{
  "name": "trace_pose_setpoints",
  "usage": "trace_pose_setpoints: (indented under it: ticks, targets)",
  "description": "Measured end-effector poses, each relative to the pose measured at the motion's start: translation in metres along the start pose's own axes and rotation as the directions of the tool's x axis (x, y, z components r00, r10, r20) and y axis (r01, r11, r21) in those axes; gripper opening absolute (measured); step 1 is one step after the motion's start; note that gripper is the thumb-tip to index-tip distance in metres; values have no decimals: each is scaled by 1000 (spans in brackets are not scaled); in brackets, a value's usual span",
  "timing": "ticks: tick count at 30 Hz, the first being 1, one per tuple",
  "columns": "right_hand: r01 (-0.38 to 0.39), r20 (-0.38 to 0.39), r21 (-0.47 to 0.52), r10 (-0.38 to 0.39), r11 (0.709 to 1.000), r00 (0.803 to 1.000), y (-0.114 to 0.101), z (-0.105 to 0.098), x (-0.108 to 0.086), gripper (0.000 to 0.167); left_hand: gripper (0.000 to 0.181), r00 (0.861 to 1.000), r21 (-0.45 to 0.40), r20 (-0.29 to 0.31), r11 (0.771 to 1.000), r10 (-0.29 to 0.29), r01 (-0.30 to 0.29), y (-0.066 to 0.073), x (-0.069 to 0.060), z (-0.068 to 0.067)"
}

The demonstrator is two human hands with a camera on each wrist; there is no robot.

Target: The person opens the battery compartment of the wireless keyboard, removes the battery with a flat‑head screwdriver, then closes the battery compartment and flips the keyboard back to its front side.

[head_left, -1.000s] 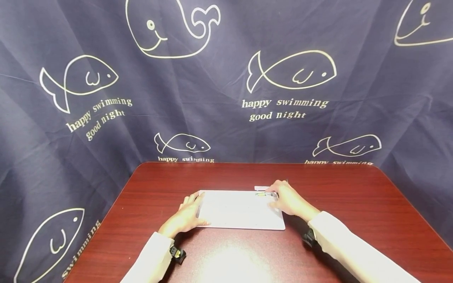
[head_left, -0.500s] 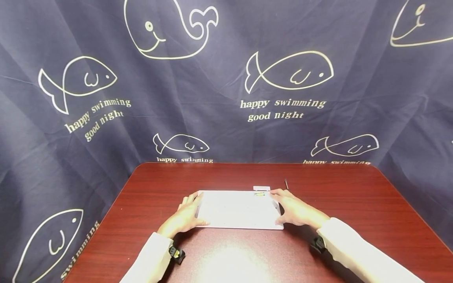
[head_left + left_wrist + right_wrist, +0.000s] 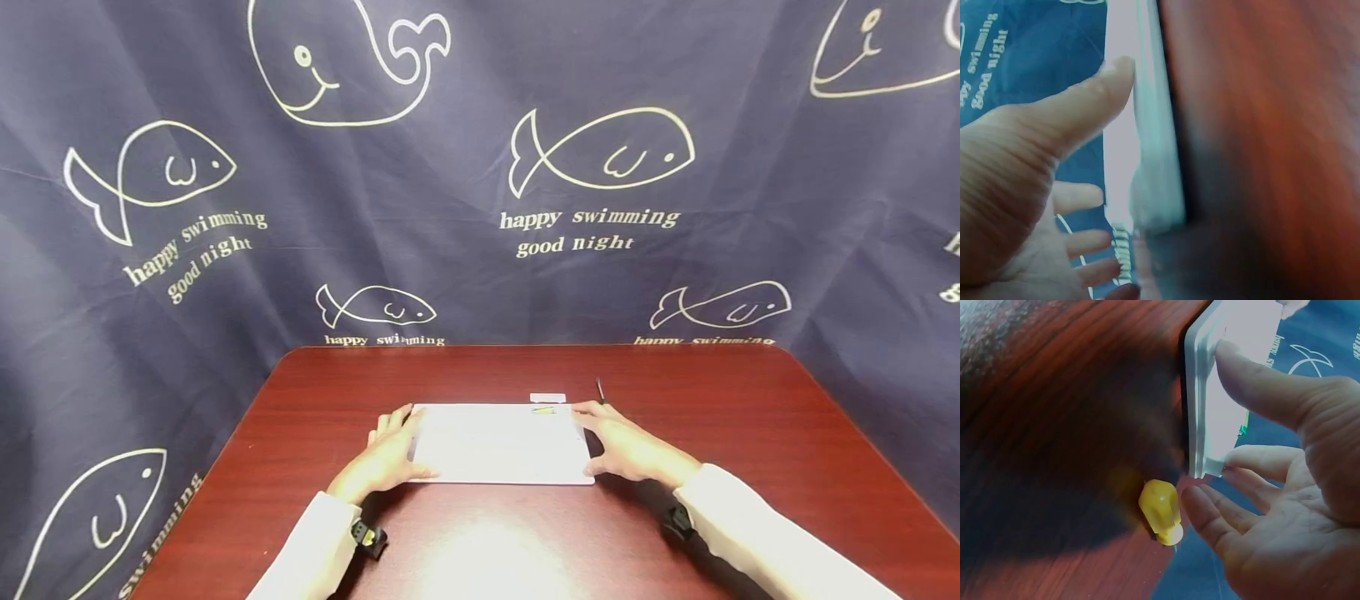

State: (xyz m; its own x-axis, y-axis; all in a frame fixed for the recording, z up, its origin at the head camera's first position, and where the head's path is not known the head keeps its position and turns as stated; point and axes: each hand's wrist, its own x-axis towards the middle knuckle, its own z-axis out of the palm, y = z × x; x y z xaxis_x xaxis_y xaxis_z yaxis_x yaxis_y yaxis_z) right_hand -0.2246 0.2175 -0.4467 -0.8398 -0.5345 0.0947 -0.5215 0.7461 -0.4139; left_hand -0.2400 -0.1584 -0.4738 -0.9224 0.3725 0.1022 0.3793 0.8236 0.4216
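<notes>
At left, the left hand (image 3: 381, 460) grips the white slab (image 3: 498, 446) by its left end, thumb at the near edge, forefinger at the far corner. Beyond the slab, which spans between both hands over the table (image 3: 450, 371), a small white piece (image 3: 547, 398) shows whole now: the right hand (image 3: 630, 447) has slid off the far corner to pinch the right end, beside a yellow-handled tool (image 3: 1160, 507), so the slab seems evenly held

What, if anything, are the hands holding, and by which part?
The flat white panel, held at its two short ends: left hand at the left end, right hand at the right.
</notes>
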Motion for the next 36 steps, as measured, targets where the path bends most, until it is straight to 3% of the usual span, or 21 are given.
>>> trace_pose_setpoints:
  ticks: [4, 8, 11, 15, 19, 23, 30, 36]
  targets:
    - [-18, 8, 18, 17, 1000, 1000, -1, 0, -1, 73, 90, 997, 28, -71, 999, 34, -32, 14, 11, -2]
    - [-71, 30, 31, 70, 997, 997, -1, -1, -2, 73, 84, 982, 27, -101, 987, 161, -159, 39, 30, -1]
    - [-95, 41, 35, 94, 995, 995, -1, -2, -2, 74, 80, 963, 46, -72, 965, 260, -258, 62, 45, 1]
    - [-106, 49, 32, 104, 994, 993, -3, -2, -1, 74, 76, 942, 97, 38, 937, 334, -336, 90, 68, 13]
    - [-120, 49, 40, 118, 992, 992, -6, -2, -1, 75, 71, 931, 143, 139, 924, 337, -355, 111, 87, 29]
    - [-122, 47, 54, 119, 991, 992, -7, -1, 0, 78, 62, 931, 161, 183, 924, 317, -346, 122, 98, 38]
    - [-128, 59, 44, 125, 991, 990, -7, -1, 2, 82, 40, 935, 166, 201, 931, 292, -326, 132, 111, 42]
    - [-151, 73, 40, 148, 988, 986, -9, -1, 1, 81, 39, 925, 203, 168, 906, 340, -370, 136, 115, 44]
